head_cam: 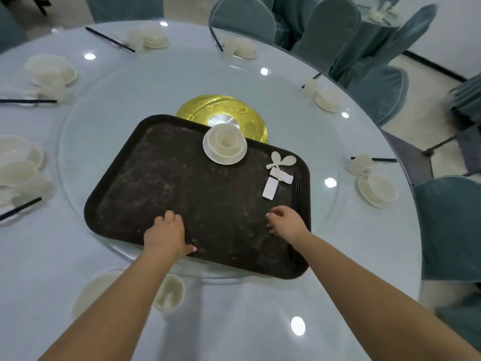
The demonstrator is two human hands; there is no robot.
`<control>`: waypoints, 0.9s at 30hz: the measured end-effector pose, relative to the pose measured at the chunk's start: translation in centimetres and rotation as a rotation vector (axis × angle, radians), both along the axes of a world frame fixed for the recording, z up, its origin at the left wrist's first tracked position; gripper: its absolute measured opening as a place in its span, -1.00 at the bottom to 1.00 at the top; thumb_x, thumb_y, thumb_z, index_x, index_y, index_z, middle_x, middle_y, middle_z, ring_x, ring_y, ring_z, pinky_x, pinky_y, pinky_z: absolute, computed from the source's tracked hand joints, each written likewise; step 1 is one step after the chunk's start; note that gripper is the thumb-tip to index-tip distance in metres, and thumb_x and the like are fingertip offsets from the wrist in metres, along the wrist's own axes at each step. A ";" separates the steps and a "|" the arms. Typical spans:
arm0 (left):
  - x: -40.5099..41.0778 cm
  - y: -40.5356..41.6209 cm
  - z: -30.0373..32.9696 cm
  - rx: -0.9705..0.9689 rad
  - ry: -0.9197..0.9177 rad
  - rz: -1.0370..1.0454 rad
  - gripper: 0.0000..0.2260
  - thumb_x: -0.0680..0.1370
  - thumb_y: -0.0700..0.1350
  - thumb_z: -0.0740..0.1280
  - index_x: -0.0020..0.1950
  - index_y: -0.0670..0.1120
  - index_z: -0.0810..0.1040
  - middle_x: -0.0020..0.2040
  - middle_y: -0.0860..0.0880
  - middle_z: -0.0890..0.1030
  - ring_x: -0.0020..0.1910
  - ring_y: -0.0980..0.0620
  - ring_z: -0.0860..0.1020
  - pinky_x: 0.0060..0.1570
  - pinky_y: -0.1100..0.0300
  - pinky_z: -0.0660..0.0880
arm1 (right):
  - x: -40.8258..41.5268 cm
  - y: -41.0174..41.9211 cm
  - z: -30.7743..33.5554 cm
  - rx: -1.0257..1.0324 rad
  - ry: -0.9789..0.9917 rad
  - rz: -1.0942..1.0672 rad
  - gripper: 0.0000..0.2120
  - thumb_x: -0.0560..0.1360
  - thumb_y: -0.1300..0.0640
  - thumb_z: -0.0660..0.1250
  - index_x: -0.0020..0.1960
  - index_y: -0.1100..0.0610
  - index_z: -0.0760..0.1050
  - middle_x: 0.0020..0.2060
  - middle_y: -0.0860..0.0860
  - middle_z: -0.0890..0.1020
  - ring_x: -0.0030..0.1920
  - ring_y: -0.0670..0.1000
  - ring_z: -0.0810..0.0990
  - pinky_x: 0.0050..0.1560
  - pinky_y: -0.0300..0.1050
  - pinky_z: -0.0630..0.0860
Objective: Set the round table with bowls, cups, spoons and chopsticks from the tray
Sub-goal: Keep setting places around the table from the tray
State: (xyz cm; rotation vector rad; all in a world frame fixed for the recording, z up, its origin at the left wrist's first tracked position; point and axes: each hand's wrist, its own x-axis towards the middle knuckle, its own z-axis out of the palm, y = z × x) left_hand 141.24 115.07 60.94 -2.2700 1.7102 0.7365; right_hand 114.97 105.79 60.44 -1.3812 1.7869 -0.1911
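Observation:
A dark brown tray (161, 183) lies on the glass turntable (109, 82) of the round table (234, 321). At its far edge stands a white stack of plate, bowl and cup (225, 145). White spoons (282, 160), two white chopstick rests (270, 188) and black chopsticks (296, 194) lie along its right side. My left hand (166, 234) rests palm down on the tray's near edge, thumb stretched to the right. My right hand (286, 221) hovers over the tray's right part beside the chopsticks, fingers loosely curled, holding nothing.
White place settings with black chopsticks ring the table, among them a bowl (170, 291) and a plate (88, 290) under my left arm. A gold disc (197, 105) marks the turntable's centre. Teal-covered chairs (442, 225) stand close around the right and far sides.

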 end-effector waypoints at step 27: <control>-1.1 0.7 -1.2 -0.038 -0.085 -0.014 -0.38 0.51 0.23 0.31 0.39 -0.14 0.27 0.29 -0.09 0.33 0.24 -0.08 0.38 0.03 0.09 0.43 | 2.2 -1.3 -0.5 -0.102 -0.083 -0.227 -0.84 0.57 0.08 0.32 0.09 0.12 0.41 -0.19 0.09 0.65 -0.41 -0.03 0.59 -0.33 -0.16 0.50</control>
